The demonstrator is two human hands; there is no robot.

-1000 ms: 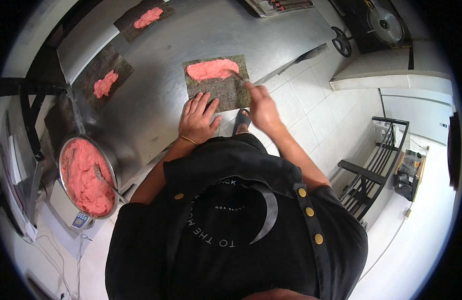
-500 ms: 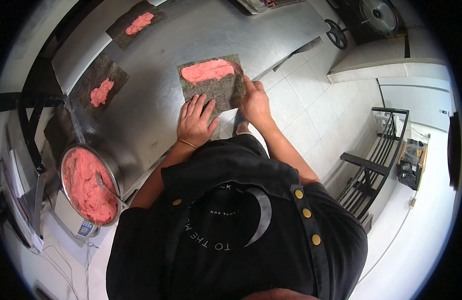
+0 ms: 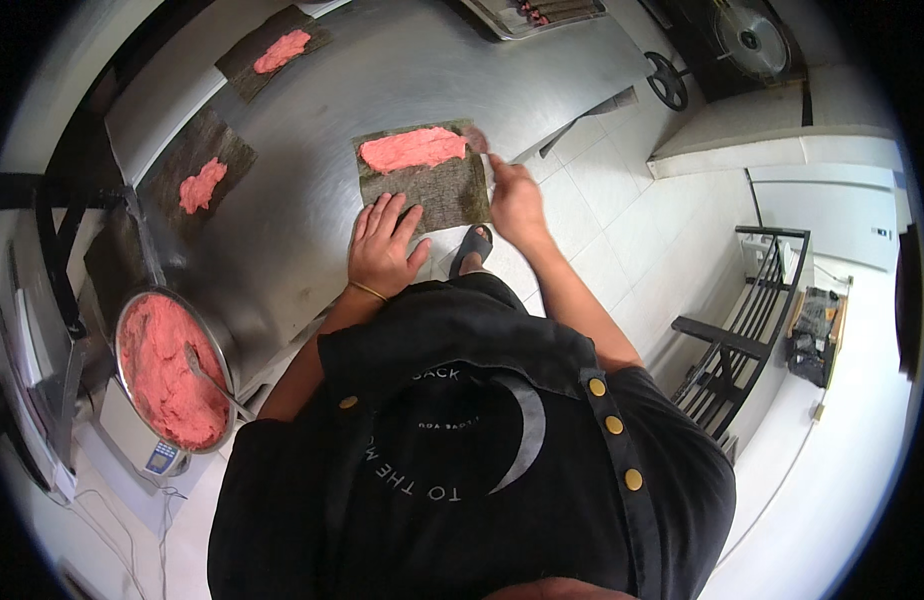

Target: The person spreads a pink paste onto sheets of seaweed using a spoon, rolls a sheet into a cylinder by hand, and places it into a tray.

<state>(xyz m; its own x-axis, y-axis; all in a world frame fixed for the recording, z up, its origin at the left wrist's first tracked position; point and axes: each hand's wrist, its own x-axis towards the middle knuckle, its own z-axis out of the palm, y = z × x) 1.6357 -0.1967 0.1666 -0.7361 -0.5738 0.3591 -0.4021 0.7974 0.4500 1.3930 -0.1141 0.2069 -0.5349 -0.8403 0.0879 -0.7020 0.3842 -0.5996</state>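
Observation:
A dark seaweed sheet [image 3: 437, 195] lies on the steel table, with a thick strip of pink paste [image 3: 412, 150] along its far part. My left hand [image 3: 384, 245] lies flat at the sheet's near left edge, fingertips on it and fingers stretched out. At the sheet's right side, my right hand [image 3: 519, 208] is closed round the handle of a spoon [image 3: 477, 138]. The spoon's rounded head is at the right end of the paste strip. Farther left lie two more seaweed sheets, each with a lump of pink paste [image 3: 203, 186] on it.
A steel bowl [image 3: 225, 350] of pink paste stands on a scale [image 3: 163, 455] at the left, a second spoon [image 3: 210, 376] in it. At the table's far edge is a metal tray [image 3: 502, 28] with dark rolls. The steel table [image 3: 302, 150] ends close to my right hand.
The view has shifted a little, showing more of the tray and my sandalled foot. My left hand has slid slightly back toward me. The spoon head is now clearer at the strip's right end.

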